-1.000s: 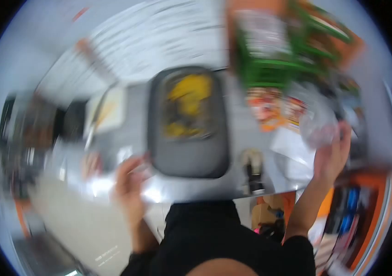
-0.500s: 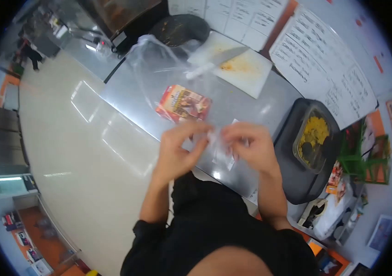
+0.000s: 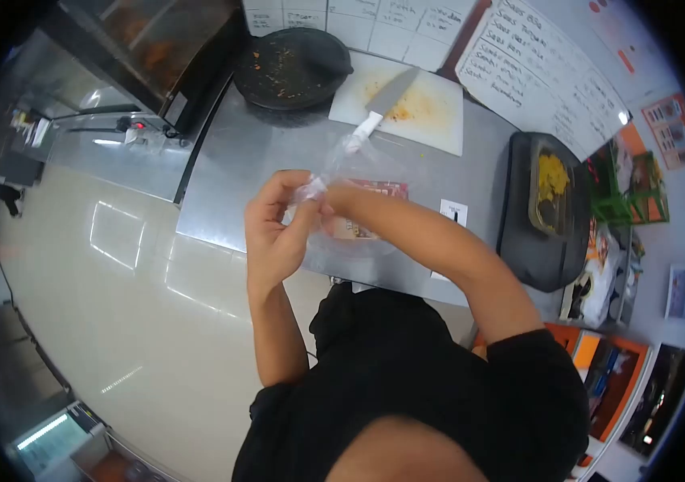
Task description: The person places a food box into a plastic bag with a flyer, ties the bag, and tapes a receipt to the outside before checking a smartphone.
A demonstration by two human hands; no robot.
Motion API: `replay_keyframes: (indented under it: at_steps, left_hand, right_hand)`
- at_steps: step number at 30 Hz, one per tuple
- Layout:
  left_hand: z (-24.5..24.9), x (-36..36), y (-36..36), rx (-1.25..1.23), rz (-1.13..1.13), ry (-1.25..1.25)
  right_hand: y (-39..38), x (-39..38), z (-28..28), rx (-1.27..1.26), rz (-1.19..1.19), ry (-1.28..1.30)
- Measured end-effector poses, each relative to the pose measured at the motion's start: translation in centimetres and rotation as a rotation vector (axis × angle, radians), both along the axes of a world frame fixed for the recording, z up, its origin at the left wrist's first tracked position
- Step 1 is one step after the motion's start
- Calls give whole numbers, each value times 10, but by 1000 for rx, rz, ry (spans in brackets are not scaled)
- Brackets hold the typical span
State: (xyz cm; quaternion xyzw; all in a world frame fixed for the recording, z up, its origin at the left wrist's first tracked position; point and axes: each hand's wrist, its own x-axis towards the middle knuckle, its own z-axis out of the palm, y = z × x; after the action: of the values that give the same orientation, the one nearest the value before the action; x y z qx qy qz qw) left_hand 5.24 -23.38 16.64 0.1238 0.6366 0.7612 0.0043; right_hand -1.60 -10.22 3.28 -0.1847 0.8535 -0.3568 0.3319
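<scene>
A clear plastic bag (image 3: 375, 165) spreads over the steel counter, its gathered top bunched up between my hands. My left hand (image 3: 274, 229) has thumb and fingers closed on the bunched plastic. Reaching across from the right, my right hand (image 3: 333, 201) pinches the same plastic against the left; its fingertips are partly hidden. A red and yellow printed box (image 3: 391, 189) shows through the plastic beneath my right forearm, which hides part of it. Just beyond the bag, a knife (image 3: 395, 92) with a white handle rests on a stained white cutting board (image 3: 439, 120).
A black round pan (image 3: 290, 68) holds crumbs at the back left. To the right, a clear tub of yellow food (image 3: 553, 181) sits on a dark lidded container (image 3: 519, 249). White paper slips (image 3: 453, 210) lie near my right forearm. Handwritten sheets (image 3: 511, 64) line the wall.
Both hands have moved left and come together on the bunched plastic. My right arm now crosses over the box, which plastic covers. My view has shifted too.
</scene>
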Motion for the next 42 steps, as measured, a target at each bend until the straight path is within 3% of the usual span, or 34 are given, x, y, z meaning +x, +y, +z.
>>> replay_keyframes:
  at_steps: [1,2,4,6,8,10,12,14,15,17,18,19,20,21,23,24,25,26,27,28,29,30,31,33,35,37,39,40,41,42]
  left_hand:
    - [-2,-1,-7,1,-21,4]
    - [-4,-3,-18,29,1,22]
    - [-6,-4,-40,37,63,48]
    - [-7,-9,-46,6,90,39]
    - [-9,-12,-44,-67,139,27]
    - [-14,-21,-37,-10,159,-12]
    - [-23,-30,-30,40,172,-48]
    - [-28,-42,-22,234,141,35]
    - [-25,-44,-11,239,118,41]
    - [-14,-38,18,289,-45,299]
    - [-11,-34,34,122,-125,422]
    - [-11,-27,51,-48,-198,541]
    - [-22,-20,73,-147,-301,519]
    - [-40,-17,90,-246,-399,491]
    - [-71,-21,107,-371,-467,451]
    - [-75,-26,110,-497,-532,423]
    - [-76,-28,110,-497,-532,431]
    - [-74,-26,108,-302,-432,347]
    - [-74,-23,108,-106,-327,259]
    - [-72,-24,113,-104,-325,261]
    - [-71,-25,118,-112,-367,314]
    - [-68,-25,121,-125,-421,368]
    - [-63,-23,123,-132,-450,375]
    - [-48,-20,125,-412,-712,559]
    - [-19,-21,100,-519,-766,744]
    - [-38,-17,66,-215,-529,393]
    - [-42,-35,49,-289,-74,547]
    - [-79,-46,39,-285,-108,550]
    - [-145,-54,26,-589,-296,595]
    - [-180,-53,19,-892,-481,634]
  right_hand:
    - [-9,1,-12,136,-240,46]
    - [-15,-6,-3,136,-261,50]
    - [-22,-16,38,679,583,121]
    - [15,-24,72,347,479,160]
    - [42,-15,103,415,359,240]
    - [76,8,137,336,366,140]
    - [88,35,199,546,283,-2]
    - [110,62,226,839,290,270]
    - [122,69,231,847,266,268]
    - [137,81,238,961,369,521]
    - [136,81,242,968,345,522]
    - [131,79,247,796,358,631]
    - [128,78,249,619,375,733]
    - [127,81,247,619,370,727]
    - [123,87,241,248,295,854]
    - [133,93,233,248,294,857]
    - [151,104,215,6,-39,861]
    - [163,112,192,-239,-371,837]
    - [167,114,162,-163,-462,909]
    - [173,116,120,-86,-553,983]
    - [164,117,53,-258,-589,691]
    - [142,103,31,219,-276,42]
    - [129,115,-25,-260,-511,39]
    - [105,107,-77,-365,-686,223]
    - [104,101,-93,-343,-763,304]
    - [109,96,-102,-330,-772,346]
    - [106,88,-106,-316,-744,394]
    - [101,82,-108,-308,-718,427]
    - [93,73,-109,-298,-683,480]
    - [82,61,-110,-307,-643,582]
